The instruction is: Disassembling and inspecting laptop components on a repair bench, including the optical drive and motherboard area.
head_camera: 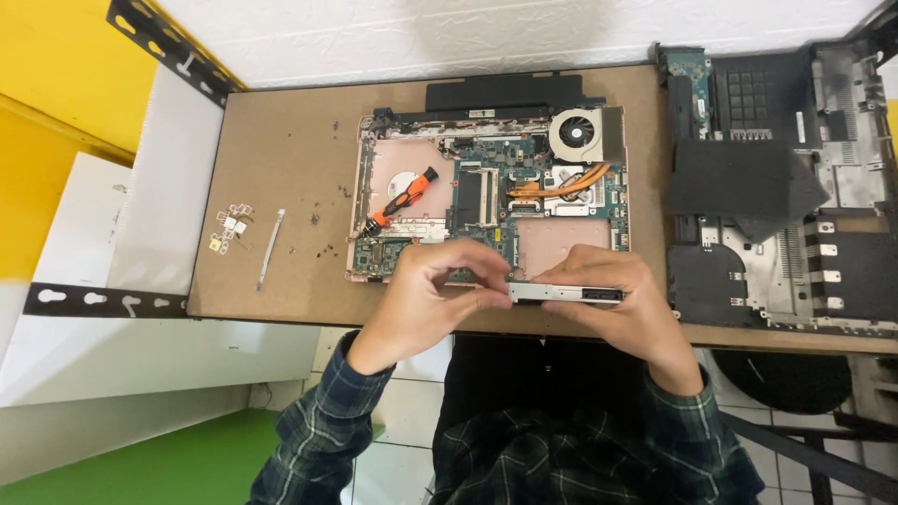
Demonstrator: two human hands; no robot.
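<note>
Bright, even light falls from above, and the brown surface [271, 187] shows no harsh glare. Soft shadows lie on the white wall at the top and under the surface's near edge. Focus is sharp in the middle, while straight lines bow slightly toward the edges from a wide lens.

Both forearms, in dark plaid sleeves, come up from the bottom edge and angle inward so the hands meet in the middle. The left hand [426, 297] is curled, fingers [468, 257] arched over and thumb pinching below. The right hand [613, 304] lies flatter, fingers closed in a grip, wrist bent slightly inward.
</note>
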